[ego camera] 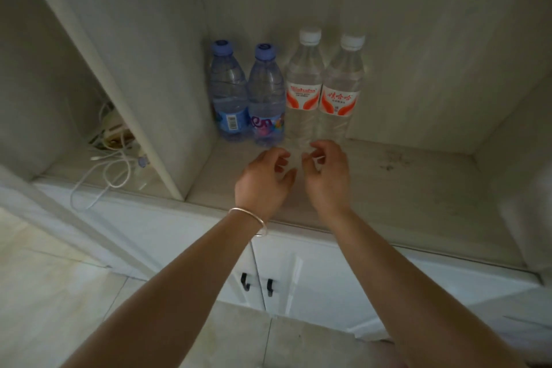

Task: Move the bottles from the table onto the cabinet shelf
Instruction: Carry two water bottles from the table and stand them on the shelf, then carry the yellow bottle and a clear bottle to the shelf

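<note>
Several water bottles stand upright in a row at the back of the cabinet shelf (403, 188). From the left: a blue-capped bottle (227, 89), a second blue-capped bottle (265, 95), then two taller clear bottles with white caps and red labels (303, 84) (340, 89). My left hand (263, 179), with a silver bangle at the wrist, and my right hand (327, 173) hover side by side just in front of the bottles, fingers loosely curled, holding nothing. The hands touch no bottle.
A vertical divider (143, 116) separates the shelf from a left compartment holding white cables and a charger (116, 152). Below are white cabinet doors with black handles (258, 285). Tiled floor lies at the lower left. The shelf's right part is bare.
</note>
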